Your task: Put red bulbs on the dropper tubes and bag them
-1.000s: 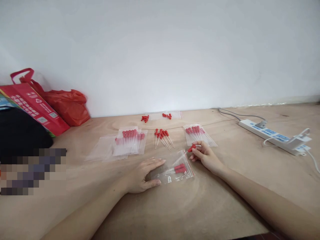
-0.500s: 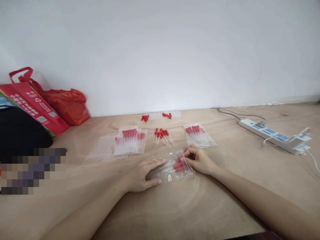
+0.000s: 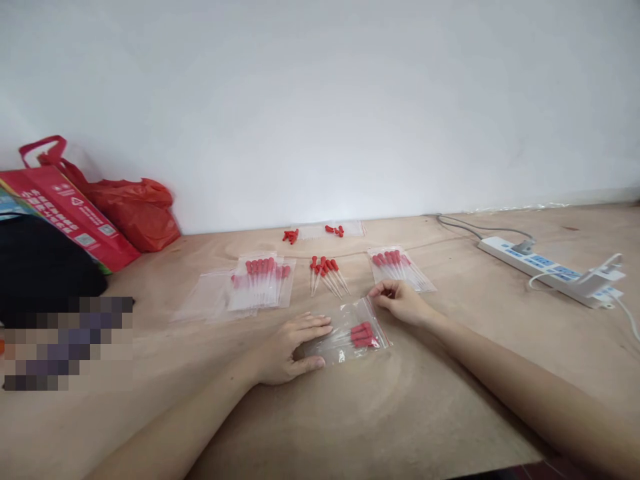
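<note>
A clear zip bag (image 3: 341, 355) lies flat on the wooden table, with several red-bulbed droppers (image 3: 364, 335) inside, bulbs toward its right end. My left hand (image 3: 300, 347) rests on the bag's left end with thumb and fingers spread. At the bag's top right corner, by the zip edge, is my right hand (image 3: 397, 301), its thumb and fingertips pinched together; what lies between them is too small to make out. Loose droppers (image 3: 327, 272) lie behind the bag. Filled bags lie at the left (image 3: 260, 280) and at the right (image 3: 399, 267).
Flat clear bags (image 3: 197, 297) lie left of the filled ones. Small red bulbs (image 3: 291, 236) are near the wall. A white power strip (image 3: 545, 270) with cables is at the right. Red bags (image 3: 135, 210) and a black item (image 3: 45, 267) stand at the left.
My right hand has moved up and away from the red bulbs to the bag's top corner. The bulbs in the bag now lie closer together. My left hand has barely moved.
</note>
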`<state>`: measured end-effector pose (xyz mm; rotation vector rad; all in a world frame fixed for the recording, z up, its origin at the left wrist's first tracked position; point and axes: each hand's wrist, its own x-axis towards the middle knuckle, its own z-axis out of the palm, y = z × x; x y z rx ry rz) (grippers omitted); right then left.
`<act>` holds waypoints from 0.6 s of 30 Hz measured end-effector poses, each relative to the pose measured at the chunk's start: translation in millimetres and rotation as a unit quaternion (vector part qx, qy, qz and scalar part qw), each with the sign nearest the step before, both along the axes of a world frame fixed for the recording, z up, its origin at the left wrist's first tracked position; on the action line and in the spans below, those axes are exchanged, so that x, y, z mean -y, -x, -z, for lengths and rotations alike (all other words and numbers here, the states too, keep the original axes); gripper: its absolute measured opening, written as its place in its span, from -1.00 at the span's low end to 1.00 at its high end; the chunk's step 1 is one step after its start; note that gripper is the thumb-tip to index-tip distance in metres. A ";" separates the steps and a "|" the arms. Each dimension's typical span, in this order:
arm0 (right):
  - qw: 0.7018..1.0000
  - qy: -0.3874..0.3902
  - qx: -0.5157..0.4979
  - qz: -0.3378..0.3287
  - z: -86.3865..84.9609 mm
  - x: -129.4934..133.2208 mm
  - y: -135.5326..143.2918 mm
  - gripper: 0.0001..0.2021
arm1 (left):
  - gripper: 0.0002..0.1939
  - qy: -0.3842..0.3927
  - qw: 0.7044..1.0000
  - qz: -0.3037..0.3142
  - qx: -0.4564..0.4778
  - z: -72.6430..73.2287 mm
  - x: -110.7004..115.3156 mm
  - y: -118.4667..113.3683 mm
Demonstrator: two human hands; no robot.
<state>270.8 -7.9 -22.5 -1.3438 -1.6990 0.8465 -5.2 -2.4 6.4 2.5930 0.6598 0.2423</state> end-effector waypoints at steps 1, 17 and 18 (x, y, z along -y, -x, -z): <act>0.999 -0.001 0.014 0.035 -1.0 -8.0 -0.2 -0.89 | -0.50 -0.003 1.000 0.002 0.000 -0.1 -0.1 -0.2; 0.962 0.118 0.186 0.163 -31.6 -114.9 74.3 -0.91 | -0.62 -0.063 0.996 0.047 -0.041 -2.1 1.0 2.5; 0.965 0.107 0.177 0.161 -30.9 -116.7 73.5 -0.91 | -0.63 -0.063 0.996 0.047 -0.044 -2.4 1.1 2.4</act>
